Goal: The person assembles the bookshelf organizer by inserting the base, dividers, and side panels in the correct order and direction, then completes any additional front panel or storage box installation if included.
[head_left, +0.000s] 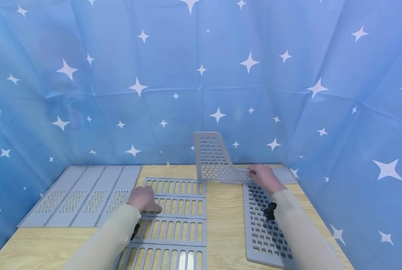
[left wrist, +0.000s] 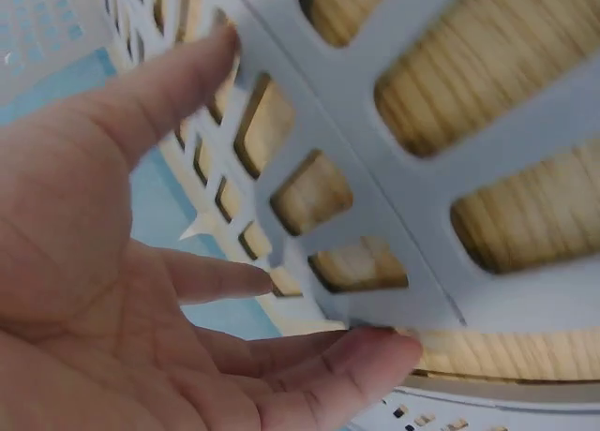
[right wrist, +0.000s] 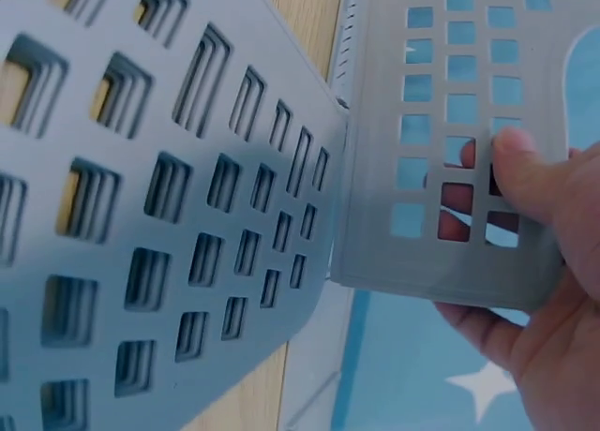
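My right hand (head_left: 265, 177) holds a grey L-shaped perforated panel (head_left: 223, 170) upright near the back of the table. In the right wrist view, the thumb lies on the face of this panel (right wrist: 375, 248) and the fingers curl behind it, showing through its holes. My left hand (head_left: 144, 199) is at the left side of several grey slotted panels (head_left: 177, 217) laid in rows. Seen from the left wrist, its thumb and fingers are spread, with the fingertips (left wrist: 398, 354) right at the edge of a slotted panel (left wrist: 352, 136).
A stack of perforated panels (head_left: 249, 240) lies under my right forearm. Several long panels with slanted slots (head_left: 76, 200) lie side by side at the left. A flat grey panel (head_left: 286, 175) is at the back right. Behind the wooden table (head_left: 224, 225) hangs a blue star-patterned curtain (head_left: 174, 123).
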Demonstrator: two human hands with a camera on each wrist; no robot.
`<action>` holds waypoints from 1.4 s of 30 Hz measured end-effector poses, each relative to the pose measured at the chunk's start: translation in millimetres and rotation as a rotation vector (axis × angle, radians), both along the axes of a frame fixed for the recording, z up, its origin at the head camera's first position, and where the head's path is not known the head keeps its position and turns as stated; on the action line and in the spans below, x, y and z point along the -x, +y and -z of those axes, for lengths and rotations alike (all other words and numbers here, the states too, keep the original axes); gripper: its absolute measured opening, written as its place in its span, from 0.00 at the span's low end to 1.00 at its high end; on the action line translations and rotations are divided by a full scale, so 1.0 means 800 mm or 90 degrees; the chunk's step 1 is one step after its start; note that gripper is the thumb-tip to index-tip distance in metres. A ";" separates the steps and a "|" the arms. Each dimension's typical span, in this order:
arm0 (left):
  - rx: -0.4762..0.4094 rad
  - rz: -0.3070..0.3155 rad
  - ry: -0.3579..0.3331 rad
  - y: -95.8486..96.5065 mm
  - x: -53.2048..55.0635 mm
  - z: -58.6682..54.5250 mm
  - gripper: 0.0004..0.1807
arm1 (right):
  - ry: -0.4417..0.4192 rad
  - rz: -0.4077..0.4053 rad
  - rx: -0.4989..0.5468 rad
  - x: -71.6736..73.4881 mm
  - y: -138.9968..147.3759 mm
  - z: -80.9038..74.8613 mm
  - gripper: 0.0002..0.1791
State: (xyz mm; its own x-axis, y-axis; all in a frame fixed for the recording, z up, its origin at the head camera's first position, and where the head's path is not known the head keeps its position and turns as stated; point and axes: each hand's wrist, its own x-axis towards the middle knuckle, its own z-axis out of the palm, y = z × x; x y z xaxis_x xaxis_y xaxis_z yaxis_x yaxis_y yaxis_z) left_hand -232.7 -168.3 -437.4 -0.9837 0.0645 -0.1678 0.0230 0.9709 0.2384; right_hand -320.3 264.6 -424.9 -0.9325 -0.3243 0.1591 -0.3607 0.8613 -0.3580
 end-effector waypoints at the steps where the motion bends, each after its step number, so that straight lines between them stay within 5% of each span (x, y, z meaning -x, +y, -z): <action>1: 0.001 0.003 0.002 0.002 0.000 -0.001 0.34 | 0.010 0.001 0.002 0.000 0.000 0.001 0.20; 4: -0.018 0.000 0.004 0.004 0.000 -0.004 0.32 | 0.032 0.002 0.010 -0.002 0.001 0.003 0.25; 9: -0.076 -0.027 0.007 -0.001 0.006 0.008 0.43 | 0.042 0.001 0.035 -0.005 -0.001 0.004 0.23; 17: -0.027 -0.019 0.060 0.014 0.009 -0.002 0.54 | 0.020 -0.005 0.072 -0.009 -0.038 -0.005 0.24; 42: -0.064 -0.014 0.188 0.053 0.003 0.000 0.45 | 0.087 -0.040 0.074 0.002 -0.156 -0.022 0.28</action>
State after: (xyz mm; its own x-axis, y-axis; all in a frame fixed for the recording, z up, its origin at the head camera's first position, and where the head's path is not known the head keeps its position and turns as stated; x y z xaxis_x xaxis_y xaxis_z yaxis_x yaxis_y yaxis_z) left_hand -235.1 -126.0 -437.8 -0.9903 0.0437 0.1319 0.0842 0.9439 0.3193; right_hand -321.8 140.2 -407.1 -0.8777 -0.3539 0.3231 -0.4652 0.7912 -0.3970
